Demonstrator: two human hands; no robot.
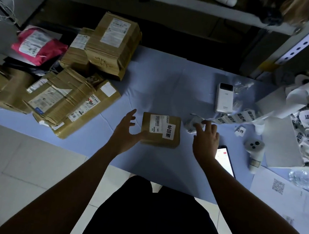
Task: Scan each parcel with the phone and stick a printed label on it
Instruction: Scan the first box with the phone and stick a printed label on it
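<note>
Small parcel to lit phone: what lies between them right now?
In the head view, only the right hand lies between the small parcel and the phone, over the bare blue sheet.

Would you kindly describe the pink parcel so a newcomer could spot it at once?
Find the heap of brown boxes on the left of the blue table. At the heap's far left lies a pink bag with a white label, the only pink parcel.

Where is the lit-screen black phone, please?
Head view, right side: the phone lies on the blue table between the right hand and the white handheld device.
</note>
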